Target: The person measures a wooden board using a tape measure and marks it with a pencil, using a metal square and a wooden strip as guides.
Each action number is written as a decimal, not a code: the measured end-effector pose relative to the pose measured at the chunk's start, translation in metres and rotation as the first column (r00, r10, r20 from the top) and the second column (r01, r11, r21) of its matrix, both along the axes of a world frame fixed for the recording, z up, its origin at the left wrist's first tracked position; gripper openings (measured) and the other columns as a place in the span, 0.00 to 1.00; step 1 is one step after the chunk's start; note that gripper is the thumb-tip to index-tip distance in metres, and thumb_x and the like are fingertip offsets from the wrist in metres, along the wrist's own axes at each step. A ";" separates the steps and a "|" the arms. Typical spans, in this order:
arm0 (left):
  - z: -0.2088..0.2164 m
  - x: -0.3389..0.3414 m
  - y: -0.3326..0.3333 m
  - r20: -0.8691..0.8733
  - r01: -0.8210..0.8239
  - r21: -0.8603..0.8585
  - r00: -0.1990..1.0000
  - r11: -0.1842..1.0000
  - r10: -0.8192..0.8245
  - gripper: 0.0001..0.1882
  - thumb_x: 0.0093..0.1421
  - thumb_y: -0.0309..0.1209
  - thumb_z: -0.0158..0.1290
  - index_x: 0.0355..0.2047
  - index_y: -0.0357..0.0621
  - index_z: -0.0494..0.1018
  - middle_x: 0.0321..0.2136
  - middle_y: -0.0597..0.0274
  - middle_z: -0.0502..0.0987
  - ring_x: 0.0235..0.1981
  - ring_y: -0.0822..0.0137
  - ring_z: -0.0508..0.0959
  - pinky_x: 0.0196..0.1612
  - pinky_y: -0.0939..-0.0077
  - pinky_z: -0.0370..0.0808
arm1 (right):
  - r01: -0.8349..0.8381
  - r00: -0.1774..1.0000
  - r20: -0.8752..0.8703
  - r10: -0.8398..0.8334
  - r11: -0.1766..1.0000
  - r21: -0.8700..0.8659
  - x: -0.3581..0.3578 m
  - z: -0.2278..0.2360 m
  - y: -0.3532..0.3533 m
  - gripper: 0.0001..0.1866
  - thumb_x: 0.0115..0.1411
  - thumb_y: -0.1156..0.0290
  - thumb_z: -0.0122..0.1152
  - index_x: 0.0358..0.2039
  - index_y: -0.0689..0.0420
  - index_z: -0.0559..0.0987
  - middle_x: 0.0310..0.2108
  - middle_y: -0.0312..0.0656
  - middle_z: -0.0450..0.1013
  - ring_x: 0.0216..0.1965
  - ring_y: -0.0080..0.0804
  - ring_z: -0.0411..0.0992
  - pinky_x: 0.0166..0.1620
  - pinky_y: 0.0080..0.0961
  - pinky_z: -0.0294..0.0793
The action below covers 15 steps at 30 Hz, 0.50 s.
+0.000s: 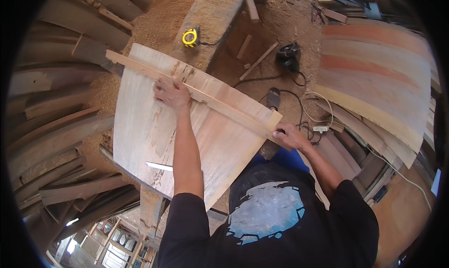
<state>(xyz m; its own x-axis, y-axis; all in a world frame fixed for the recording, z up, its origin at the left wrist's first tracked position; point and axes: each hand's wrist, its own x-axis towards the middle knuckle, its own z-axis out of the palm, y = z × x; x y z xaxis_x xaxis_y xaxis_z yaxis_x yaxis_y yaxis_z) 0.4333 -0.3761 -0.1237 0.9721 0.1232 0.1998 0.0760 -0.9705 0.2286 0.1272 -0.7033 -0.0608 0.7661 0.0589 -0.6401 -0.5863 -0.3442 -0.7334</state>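
Head view: left hand [172, 93] flat, fingers spread, pressing wooden strip [196, 94] onto plywood sheet [154, 132]. Right hand [291, 137] grips the strip's near end, at the sheet's right edge. Yellow tape measure [191, 37] beyond, sawdust around.

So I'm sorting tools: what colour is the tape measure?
Yellow and black tape measure, seen in the head view.
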 end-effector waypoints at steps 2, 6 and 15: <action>0.001 0.003 0.001 0.013 0.001 0.015 1.000 1.000 -0.002 0.32 0.67 0.43 0.50 0.65 0.34 0.64 0.66 0.38 0.64 0.68 0.41 0.58 0.70 0.39 0.49 | 0.036 0.999 0.020 -0.037 0.997 0.070 0.003 0.001 0.001 0.14 0.59 0.67 0.63 0.40 0.64 0.83 0.32 0.53 0.80 0.36 0.39 0.80 0.44 0.37 0.76; 0.004 0.001 -0.004 -0.005 0.000 0.019 1.000 1.000 0.000 0.30 0.69 0.41 0.48 0.65 0.34 0.63 0.66 0.39 0.63 0.68 0.42 0.58 0.70 0.40 0.50 | 0.040 0.999 0.011 -0.041 0.996 0.085 -0.003 -0.004 0.000 0.14 0.59 0.67 0.62 0.41 0.63 0.83 0.33 0.51 0.81 0.37 0.39 0.80 0.45 0.36 0.77; 0.011 -0.001 -0.007 -0.075 -0.033 -0.003 0.997 0.999 0.032 0.29 0.70 0.33 0.44 0.68 0.34 0.58 0.70 0.39 0.59 0.70 0.40 0.55 0.70 0.37 0.48 | -0.055 0.998 -0.012 0.055 0.998 -0.010 0.017 0.020 -0.002 0.15 0.61 0.65 0.62 0.41 0.65 0.83 0.31 0.48 0.79 0.34 0.37 0.77 0.42 0.34 0.75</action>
